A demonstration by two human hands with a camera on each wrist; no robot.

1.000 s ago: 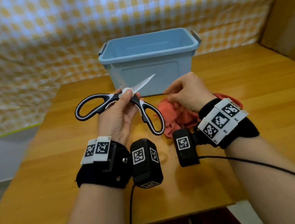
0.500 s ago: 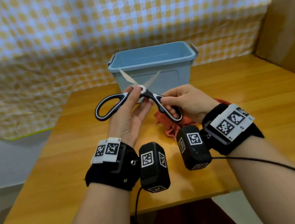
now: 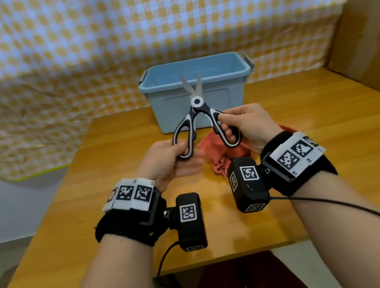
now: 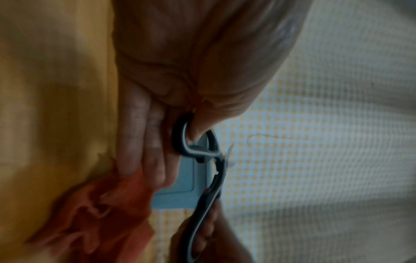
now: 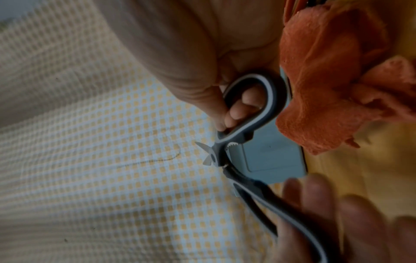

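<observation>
The scissors (image 3: 200, 111) were held upright above the table (image 3: 337, 157), between the two hands, with the blades parted a little and pointed up in front of the blue bin (image 3: 171, 114). The left handle loop was gripped by the left hand (image 3: 164, 160); in the left wrist view the thumb was seen hooked through the loop, with the fingers laid along its outer side. The right handle loop was clamped by the right hand (image 3: 251, 126), with fingers curled through the loop and the thumb pressed on the outside. An orange cloth (image 3: 217, 162) was seen crumpled on the table beneath the handles, near the bin's front wall. A yellow checked sheet (image 3: 70, 63) was hung behind the table, and a cardboard box (image 3: 370, 25) was stood at the far right.
</observation>
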